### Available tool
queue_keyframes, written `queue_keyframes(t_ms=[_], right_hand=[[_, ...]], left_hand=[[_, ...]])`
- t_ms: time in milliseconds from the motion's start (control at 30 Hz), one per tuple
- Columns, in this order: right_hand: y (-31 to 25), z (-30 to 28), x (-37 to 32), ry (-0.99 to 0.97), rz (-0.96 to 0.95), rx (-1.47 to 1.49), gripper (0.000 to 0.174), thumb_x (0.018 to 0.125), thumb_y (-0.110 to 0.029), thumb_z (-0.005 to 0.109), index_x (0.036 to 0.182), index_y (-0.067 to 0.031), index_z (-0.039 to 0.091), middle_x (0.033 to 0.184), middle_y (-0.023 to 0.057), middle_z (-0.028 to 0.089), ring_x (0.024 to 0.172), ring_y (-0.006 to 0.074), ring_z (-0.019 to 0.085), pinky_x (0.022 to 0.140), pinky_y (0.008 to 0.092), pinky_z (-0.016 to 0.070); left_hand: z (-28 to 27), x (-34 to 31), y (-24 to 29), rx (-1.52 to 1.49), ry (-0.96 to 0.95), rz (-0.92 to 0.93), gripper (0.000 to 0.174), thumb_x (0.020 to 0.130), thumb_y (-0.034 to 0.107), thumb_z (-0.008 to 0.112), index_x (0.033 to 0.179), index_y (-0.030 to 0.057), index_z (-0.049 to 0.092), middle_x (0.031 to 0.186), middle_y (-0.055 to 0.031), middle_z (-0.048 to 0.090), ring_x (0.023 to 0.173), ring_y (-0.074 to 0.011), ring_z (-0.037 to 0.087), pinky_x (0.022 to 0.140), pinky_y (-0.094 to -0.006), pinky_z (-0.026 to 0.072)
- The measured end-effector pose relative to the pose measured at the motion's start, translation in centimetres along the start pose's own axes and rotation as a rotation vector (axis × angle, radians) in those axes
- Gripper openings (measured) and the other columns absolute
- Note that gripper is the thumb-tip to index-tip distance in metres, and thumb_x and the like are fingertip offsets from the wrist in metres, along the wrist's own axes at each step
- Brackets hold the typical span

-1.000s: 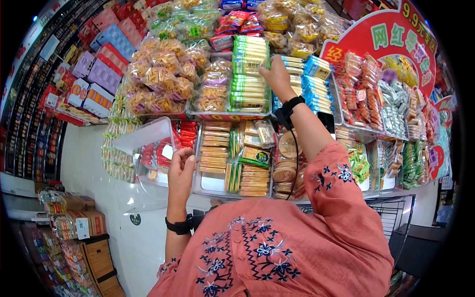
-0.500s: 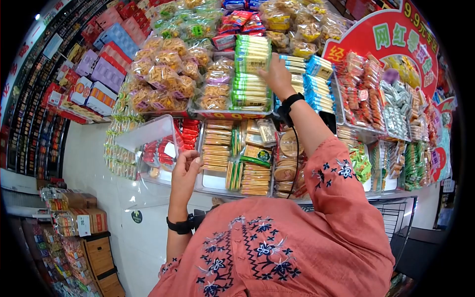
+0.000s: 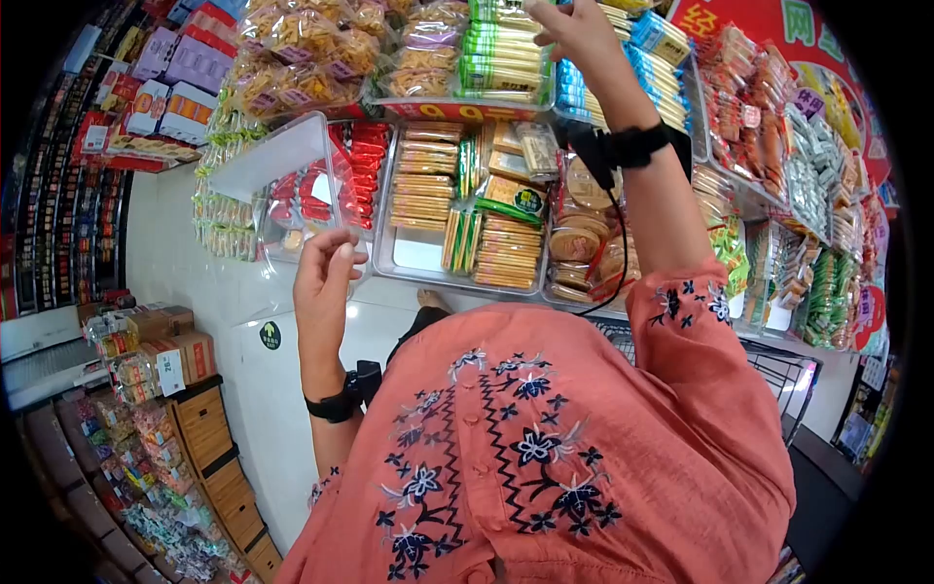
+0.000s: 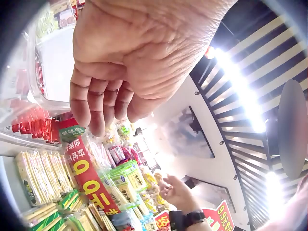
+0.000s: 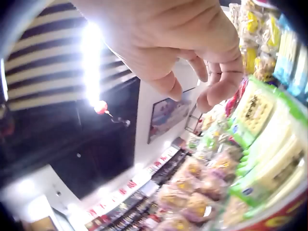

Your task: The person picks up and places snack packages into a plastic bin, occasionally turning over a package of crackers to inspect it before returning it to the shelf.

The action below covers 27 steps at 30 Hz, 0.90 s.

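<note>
My right hand (image 3: 589,54) hovers over the upper snack bins, fingers loosely bent and holding nothing. In the head view it overlaps the edge of a stack of green-wrapped biscuit packs (image 3: 504,70); blue-wrapped packs (image 3: 664,83) lie just to its right. The right wrist view has its bent fingertips beside the green packs (image 5: 255,120). Lower left, my left hand (image 3: 324,282) hangs relaxed and empty next to a clear plastic bin lid (image 3: 263,175). Its fingers droop loosely in the left wrist view, with a red price strip (image 4: 86,168) beyond them.
Right of the left hand is a clear bin (image 3: 413,243) of stacked biscuit packs. Red packets (image 3: 362,175) lie behind the tilted lid. Round biscuits (image 3: 584,229) fill the neighbouring bin. A wire cart (image 3: 778,380) stands at the right; cartons (image 3: 180,360) stand at the left.
The head view has tipped downward, so the shelves sit higher in it. My right hand has drawn away from the green packs. My left hand has moved left, away from the biscuit bin.
</note>
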State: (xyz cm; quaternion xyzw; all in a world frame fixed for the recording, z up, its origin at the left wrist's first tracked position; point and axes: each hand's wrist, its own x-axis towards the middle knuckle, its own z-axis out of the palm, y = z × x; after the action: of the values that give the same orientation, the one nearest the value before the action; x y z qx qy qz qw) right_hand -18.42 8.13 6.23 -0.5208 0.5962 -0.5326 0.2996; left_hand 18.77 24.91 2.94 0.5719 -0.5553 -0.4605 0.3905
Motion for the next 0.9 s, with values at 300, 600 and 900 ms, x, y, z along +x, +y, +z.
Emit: queue_keyframes(t_ms=[300, 600, 900], right_hand=[[-5.0, -2.8, -10.7, -0.126, -0.114, 0.305, 0.046, 0.095, -0.033, 0.066, 0.125, 0.0013, 0.058, 0.101, 0.0122, 0.067, 0.078, 0.0174, 0.067, 0.062, 0.0292, 0.0525], [-2.4, 0.5, -24.7, -0.040, 0.374, 0.364, 0.030, 0.098, -0.022, 0.061, 0.121, -0.0019, 0.060, 0.092, 0.0017, 0.066, 0.071, 0.0063, 0.061, 0.061, 0.0208, 0.0488], [-1.6, 10.1, -33.9, -0.241, 0.549, 0.340, 0.032, 0.097, -0.022, 0.062, 0.120, 0.0006, 0.058, 0.094, 0.0029, 0.062, 0.070, 0.0081, 0.061, 0.058, 0.0239, 0.0506]], left_hand=[[-1.2, -2.3, -2.6, -0.116, -0.035, -0.164, 0.025, 0.104, 0.025, 0.055, 0.112, 0.0015, 0.062, 0.098, -0.0095, 0.068, 0.082, -0.0151, 0.066, 0.071, -0.0271, 0.0507], [-8.3, -5.0, -4.0, -0.134, -0.289, -0.211, 0.038, 0.107, 0.035, 0.048, 0.112, -0.0010, 0.059, 0.098, -0.0115, 0.067, 0.082, -0.0178, 0.067, 0.068, -0.0284, 0.0521], [-14.2, -6.7, -10.9, -0.446, -0.411, -0.527, 0.076, 0.102, 0.064, 0.032, 0.132, -0.0040, 0.049, 0.105, -0.0178, 0.069, 0.082, -0.0248, 0.071, 0.065, -0.0336, 0.0587]])
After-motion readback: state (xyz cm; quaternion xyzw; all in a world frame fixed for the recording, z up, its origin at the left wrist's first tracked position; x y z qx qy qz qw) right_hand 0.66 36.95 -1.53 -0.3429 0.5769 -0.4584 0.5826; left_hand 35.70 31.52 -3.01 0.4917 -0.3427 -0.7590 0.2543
